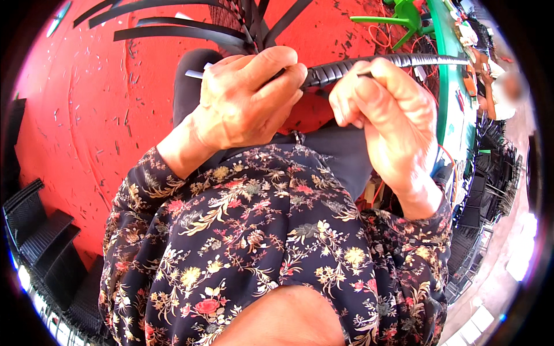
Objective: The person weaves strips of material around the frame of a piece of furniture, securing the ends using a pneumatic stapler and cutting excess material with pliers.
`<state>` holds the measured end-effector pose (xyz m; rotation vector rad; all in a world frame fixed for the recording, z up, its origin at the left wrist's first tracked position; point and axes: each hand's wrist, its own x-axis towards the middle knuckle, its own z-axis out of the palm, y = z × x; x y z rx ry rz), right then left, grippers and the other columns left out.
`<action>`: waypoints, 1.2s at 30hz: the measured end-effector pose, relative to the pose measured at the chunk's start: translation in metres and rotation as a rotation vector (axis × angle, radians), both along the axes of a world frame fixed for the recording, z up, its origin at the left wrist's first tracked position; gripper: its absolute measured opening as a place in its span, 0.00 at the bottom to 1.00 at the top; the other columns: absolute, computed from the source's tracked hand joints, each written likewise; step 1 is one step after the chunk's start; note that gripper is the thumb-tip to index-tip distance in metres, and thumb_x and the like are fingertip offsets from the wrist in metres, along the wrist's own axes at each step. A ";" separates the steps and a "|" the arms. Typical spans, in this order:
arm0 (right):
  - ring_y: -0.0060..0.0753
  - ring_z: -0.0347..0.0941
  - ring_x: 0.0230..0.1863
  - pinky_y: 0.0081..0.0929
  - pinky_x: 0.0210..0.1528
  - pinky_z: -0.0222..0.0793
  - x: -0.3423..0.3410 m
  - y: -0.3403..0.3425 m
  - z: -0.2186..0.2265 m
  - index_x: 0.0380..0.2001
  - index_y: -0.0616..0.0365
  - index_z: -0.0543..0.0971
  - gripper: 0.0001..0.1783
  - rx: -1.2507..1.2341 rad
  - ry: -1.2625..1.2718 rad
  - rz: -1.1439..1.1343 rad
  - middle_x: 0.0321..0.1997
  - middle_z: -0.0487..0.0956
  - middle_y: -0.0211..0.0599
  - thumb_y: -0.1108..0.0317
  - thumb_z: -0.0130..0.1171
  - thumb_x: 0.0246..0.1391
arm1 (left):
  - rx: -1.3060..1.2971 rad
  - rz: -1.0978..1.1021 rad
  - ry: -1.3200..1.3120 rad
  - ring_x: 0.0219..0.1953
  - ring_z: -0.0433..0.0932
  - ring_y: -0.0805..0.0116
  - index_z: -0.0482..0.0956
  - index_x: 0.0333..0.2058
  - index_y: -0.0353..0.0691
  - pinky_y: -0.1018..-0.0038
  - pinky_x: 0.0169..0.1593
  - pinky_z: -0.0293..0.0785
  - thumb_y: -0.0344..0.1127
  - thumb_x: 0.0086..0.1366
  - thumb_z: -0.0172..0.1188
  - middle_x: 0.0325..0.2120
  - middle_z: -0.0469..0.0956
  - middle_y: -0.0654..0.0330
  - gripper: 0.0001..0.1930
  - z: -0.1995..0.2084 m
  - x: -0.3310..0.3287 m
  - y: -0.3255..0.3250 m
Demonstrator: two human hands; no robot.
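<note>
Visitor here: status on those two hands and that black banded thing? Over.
Left hand closed at one end of wrapped black band. Right hand pinching small dark piece alongside. Loose black strips fan out beyond left hand.

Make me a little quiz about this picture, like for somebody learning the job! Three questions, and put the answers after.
1. Choose one: the floor is (a) blue, (b) red, (c) yellow.
2. True or false: the left hand is flat, with its fingers spread wide.
3. Fill the gap: beyond the right hand, the band stretches toward the ____ side of the picture.

Key:
1. b
2. False: its fingers are curled in.
3. right
</note>
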<state>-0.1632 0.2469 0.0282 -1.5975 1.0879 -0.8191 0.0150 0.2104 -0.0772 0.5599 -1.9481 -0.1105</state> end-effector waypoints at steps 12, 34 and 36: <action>0.16 0.65 0.26 0.13 0.30 0.62 0.000 -0.027 -0.042 0.29 0.60 0.75 0.15 0.119 -0.446 0.023 0.27 0.76 0.29 0.60 0.49 0.63 | 0.350 0.173 -0.266 0.24 0.76 0.58 0.74 0.33 0.41 0.68 0.23 0.72 0.26 0.46 0.59 0.31 0.73 0.60 0.12 0.024 -0.005 0.014; 0.23 0.59 0.26 0.20 0.32 0.58 -0.007 -0.012 0.012 0.36 0.63 0.71 0.09 0.276 -0.173 -0.025 0.22 0.63 0.28 0.68 0.46 0.63 | 0.037 0.201 0.028 0.26 0.73 0.62 0.75 0.34 0.34 0.72 0.29 0.69 0.33 0.52 0.61 0.35 0.75 0.55 0.12 -0.015 -0.033 0.011; 0.22 0.57 0.26 0.20 0.32 0.57 -0.008 -0.011 0.017 0.35 0.63 0.70 0.09 0.261 -0.140 0.013 0.22 0.61 0.27 0.68 0.45 0.64 | 0.044 0.200 0.032 0.26 0.73 0.62 0.75 0.34 0.34 0.72 0.29 0.69 0.33 0.52 0.61 0.35 0.75 0.54 0.12 -0.015 -0.034 0.012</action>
